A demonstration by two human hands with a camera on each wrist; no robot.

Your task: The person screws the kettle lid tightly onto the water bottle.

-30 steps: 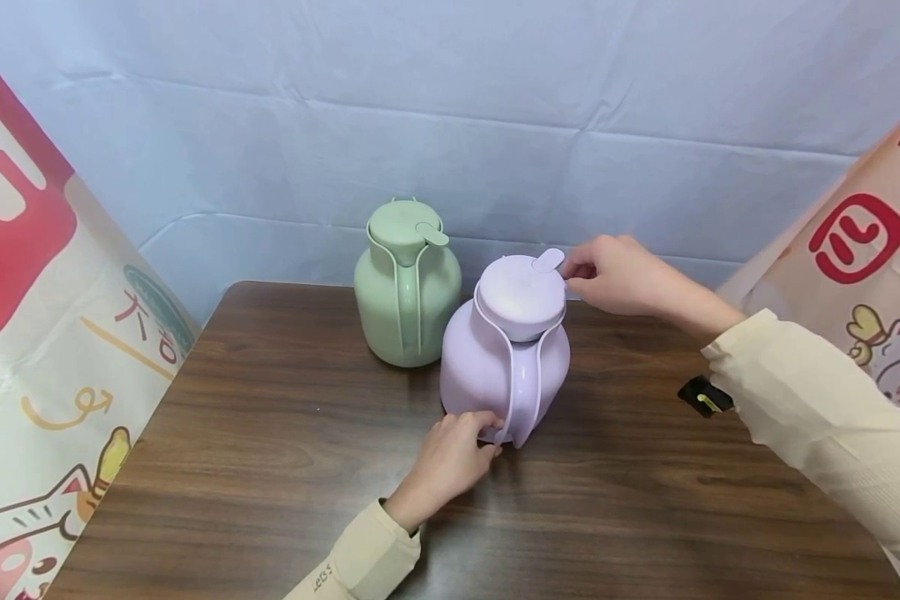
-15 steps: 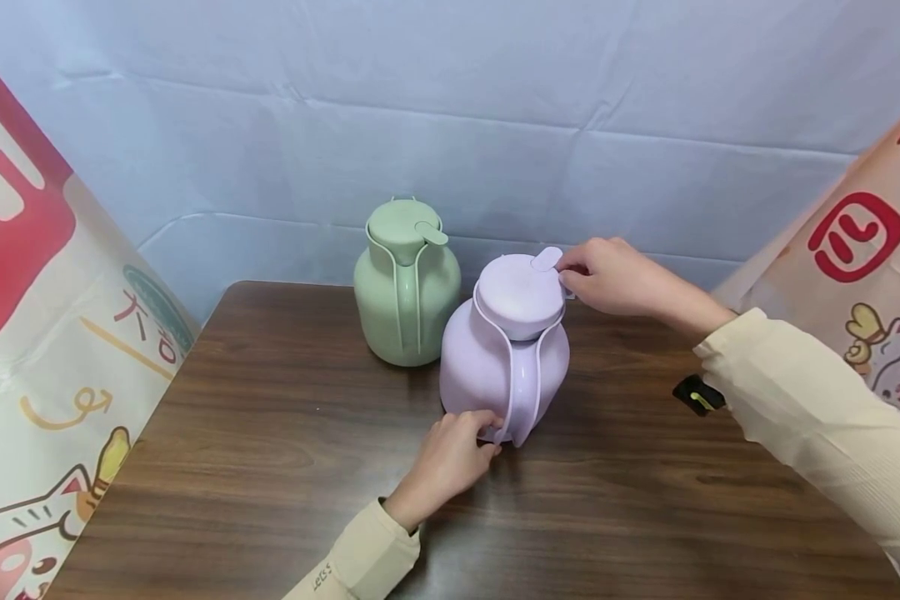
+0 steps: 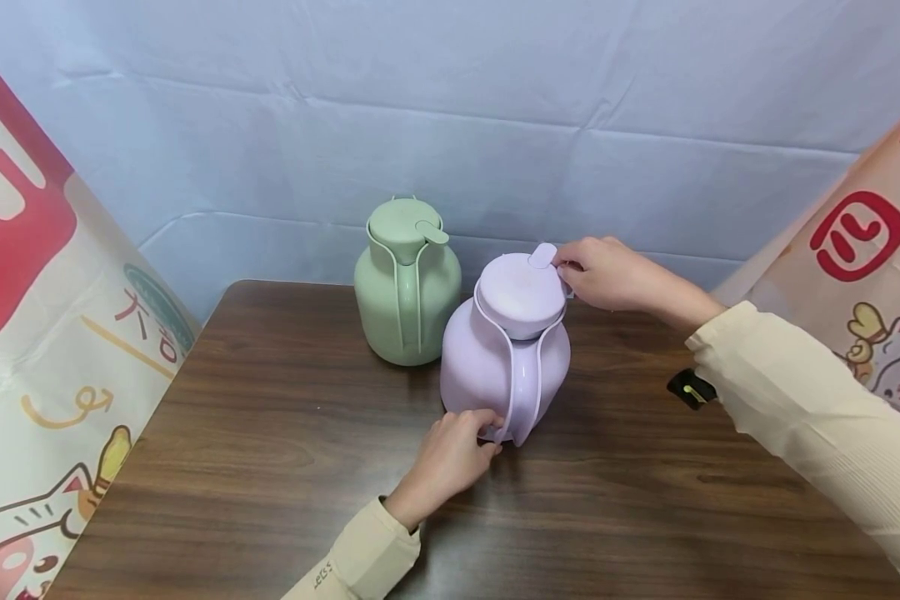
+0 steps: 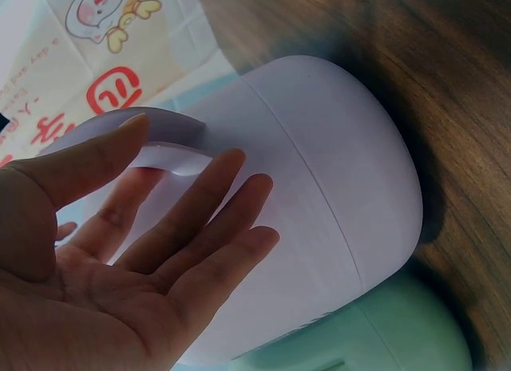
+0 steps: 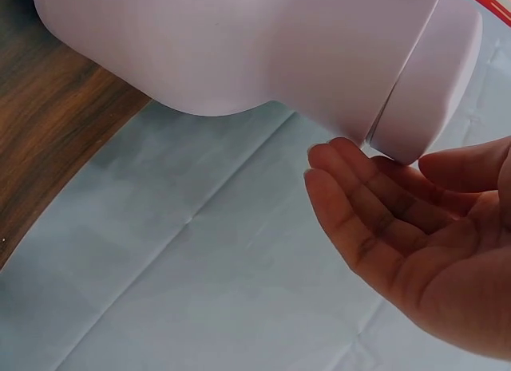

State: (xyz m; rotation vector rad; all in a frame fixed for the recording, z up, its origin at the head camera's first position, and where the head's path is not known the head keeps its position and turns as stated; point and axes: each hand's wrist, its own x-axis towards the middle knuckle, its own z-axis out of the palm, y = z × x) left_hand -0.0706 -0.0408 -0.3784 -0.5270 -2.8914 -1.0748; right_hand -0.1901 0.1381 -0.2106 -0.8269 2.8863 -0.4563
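A lilac thermos jug (image 3: pixel 474 358) stands upright on the table, its handle (image 3: pixel 524 392) facing me. At the handle's lower end, my left hand (image 3: pixel 450 454) pinches it between thumb and index finger. The other left fingers spread beside the jug body (image 4: pixel 319 148) in the left wrist view. My right hand (image 3: pixel 607 271) is at the far right edge of the round lid (image 3: pixel 521 287), beside its small tab (image 3: pixel 543 255). Thumb and index finger pinch the lid's rim (image 5: pixel 431 84) in the right wrist view, the remaining fingers loosely bent below.
A green thermos jug (image 3: pixel 407 308) stands close behind and left of the lilac one. Both are on a dark wooden table (image 3: pixel 285 467). A pale cloth backdrop (image 3: pixel 345 125) hangs behind, with printed cloths (image 3: pixel 870 242) at both sides. A black strap end (image 3: pixel 690 389) hangs by the right sleeve.
The lid's tab has swung slightly left and away from me, and my right hand has shifted slightly left with it. My left hand and both jug bodies have stayed in place.
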